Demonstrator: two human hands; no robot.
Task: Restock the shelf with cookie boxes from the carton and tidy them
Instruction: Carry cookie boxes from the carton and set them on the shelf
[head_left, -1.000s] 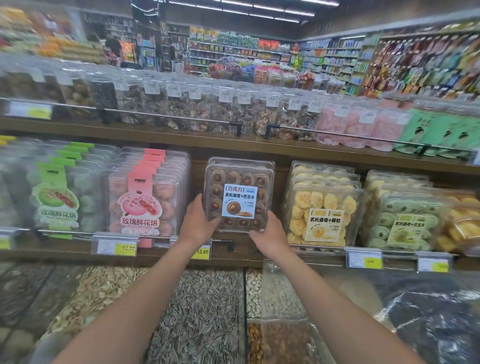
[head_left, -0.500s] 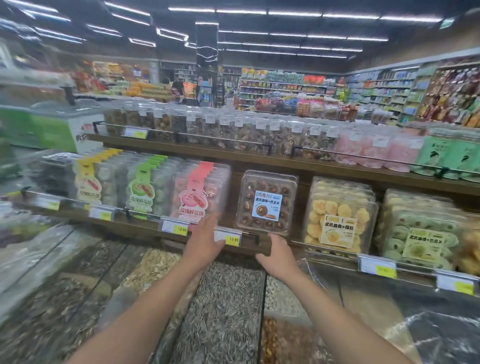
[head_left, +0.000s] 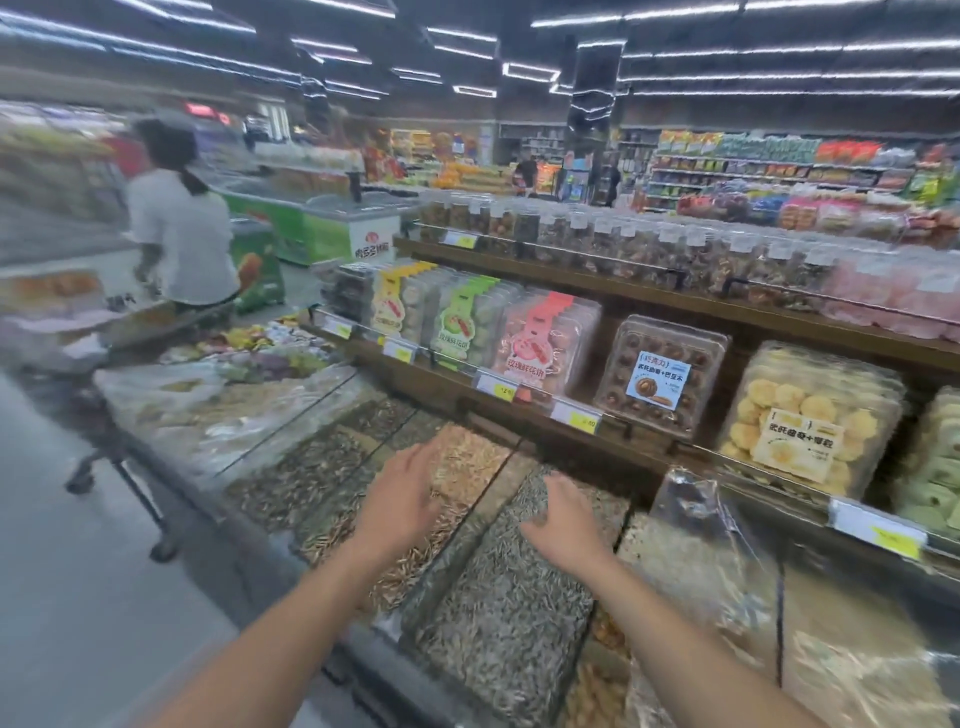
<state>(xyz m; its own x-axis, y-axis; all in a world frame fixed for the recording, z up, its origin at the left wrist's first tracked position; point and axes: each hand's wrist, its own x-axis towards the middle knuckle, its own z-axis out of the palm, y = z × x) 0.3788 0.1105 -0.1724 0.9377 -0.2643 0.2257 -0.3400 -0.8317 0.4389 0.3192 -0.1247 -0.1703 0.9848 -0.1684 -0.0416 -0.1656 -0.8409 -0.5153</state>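
Both hands, left hand (head_left: 402, 499) and right hand (head_left: 563, 519), hover empty with fingers loosely spread above seed bins (head_left: 509, 613); the chocolate cookie box (head_left: 660, 374) stands on the shelf (head_left: 519, 405) beyond.

pink box label (head_left: 530, 362) reads 玫瑰鲜花饼; chocolate cookie box (head_left: 661, 375) label reads 巧克力.

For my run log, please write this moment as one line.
left hand: empty, over seed bins | right hand: empty, over seed bins | chocolate cookie box: on shelf, untouched | carton: unseen
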